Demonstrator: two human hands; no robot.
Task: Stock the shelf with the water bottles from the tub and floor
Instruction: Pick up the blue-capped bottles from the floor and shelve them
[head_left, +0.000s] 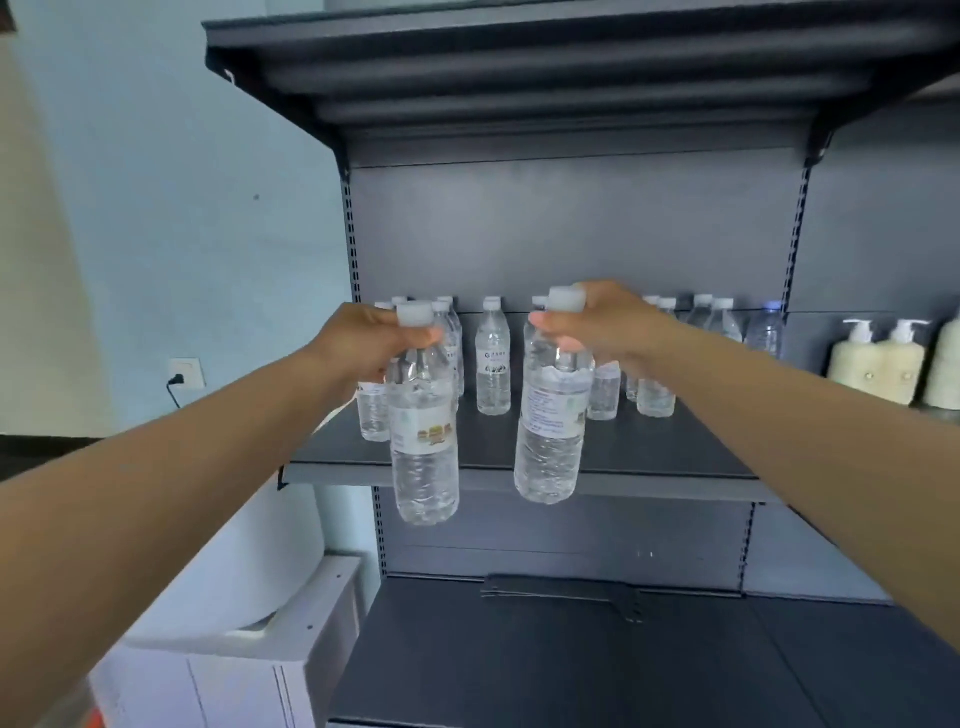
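Gripping a water bottle by the neck just under its cap, the left hand (363, 340) holds the left bottle (425, 441) upright in front of the middle shelf (488, 480), its base hanging below the shelf's front lip. The right hand (610, 325) has its fingers curled round the neck of the right bottle (553, 415), held a little higher and tilted slightly. Neither bottle rests on anything yet. Behind them, a loose group of standing bottles (492, 358) already occupies the back half of that shelf, with open room along the front. Pump bottles (878, 364) stand on the neighbouring section. Stocking looks well under way; these two remain to be set down. The tub and floor are out of sight, so I cannot tell what remains.
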